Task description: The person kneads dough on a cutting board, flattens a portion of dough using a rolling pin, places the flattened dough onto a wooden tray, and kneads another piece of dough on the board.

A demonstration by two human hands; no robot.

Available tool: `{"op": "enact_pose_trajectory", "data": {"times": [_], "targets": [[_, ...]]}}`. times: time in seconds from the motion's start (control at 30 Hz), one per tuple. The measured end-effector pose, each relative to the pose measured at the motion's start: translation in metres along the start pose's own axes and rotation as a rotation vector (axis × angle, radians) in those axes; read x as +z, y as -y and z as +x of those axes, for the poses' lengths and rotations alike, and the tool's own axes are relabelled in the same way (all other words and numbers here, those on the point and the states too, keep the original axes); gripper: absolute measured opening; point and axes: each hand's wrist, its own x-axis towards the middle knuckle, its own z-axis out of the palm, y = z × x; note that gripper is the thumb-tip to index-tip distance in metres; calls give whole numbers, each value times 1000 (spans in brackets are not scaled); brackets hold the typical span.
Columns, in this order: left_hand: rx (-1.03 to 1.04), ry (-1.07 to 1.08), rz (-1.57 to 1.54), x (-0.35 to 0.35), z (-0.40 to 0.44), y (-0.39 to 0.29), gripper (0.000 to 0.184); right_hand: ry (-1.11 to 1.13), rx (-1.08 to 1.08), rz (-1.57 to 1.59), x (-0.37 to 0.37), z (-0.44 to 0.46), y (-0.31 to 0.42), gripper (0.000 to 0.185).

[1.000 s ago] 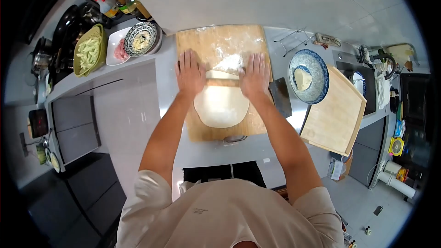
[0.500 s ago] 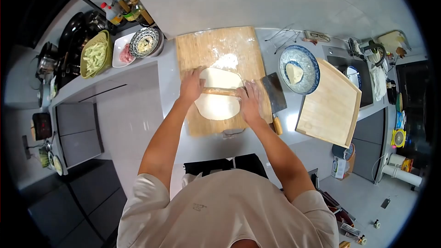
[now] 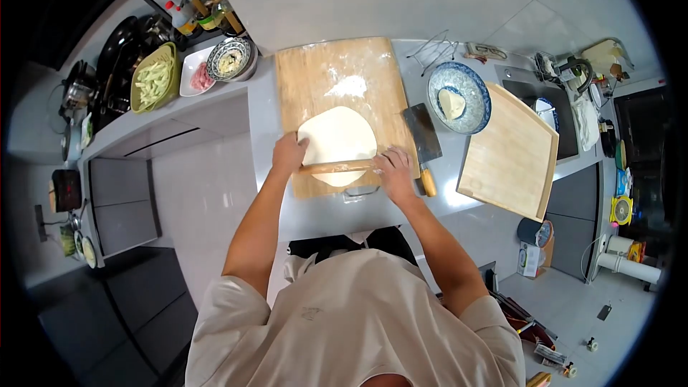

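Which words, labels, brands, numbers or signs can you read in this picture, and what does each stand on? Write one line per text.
No text can be read with certainty.
Shirt: a small dark mark, too small to read.
Red-capped bottle: label too blurred to read.
Green-labelled bottle: label too blurred to read.
White box on the floor: printing too small to read.

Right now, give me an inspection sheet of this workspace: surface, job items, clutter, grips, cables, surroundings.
Surface: wooden board, dusted with white powder.
Job's things: rolling pin lying across flattened dough.
Clutter: cleaver by the board's right edge; bowl with a pale lump; wooden tray.
Grips: left grip and right grip at the pin's ends.
Cables: thin cord-like line far right; too small to confirm.
Surroundings: sink at right; green basket at left.
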Motion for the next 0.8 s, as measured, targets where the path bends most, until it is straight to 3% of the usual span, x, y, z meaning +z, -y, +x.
{"op": "enact_pose_trajectory", "data": {"times": [0.03,0.13,0.27,0.3,0.43,0.6,0.7,0.8], "targets": [[-24,73,-43,-3,-15,-1,34,5,14,11,-1,-4,-1,39],[-55,-14,40,-20,-63,-19,36,59,6,33,-4,-10,-3,37],[420,-492,269,23,-80,17,59,109,24,-29,8,-13,12,54],[373,-411,286,32,-82,19,67,117,54,-68,7,-11,20,61],[327,-449,305,38,-63,8,69,235,208,-221,6,22,29,80],[330,-560,335,29,18,-22,63,181,278,-297,14,118,7,74],[314,-581,238,13,63,-45,64,-3,202,-315,17,170,-9,74],[380,-617,278,11,66,-47,64,1,119,-313,17,172,-4,71]]}}
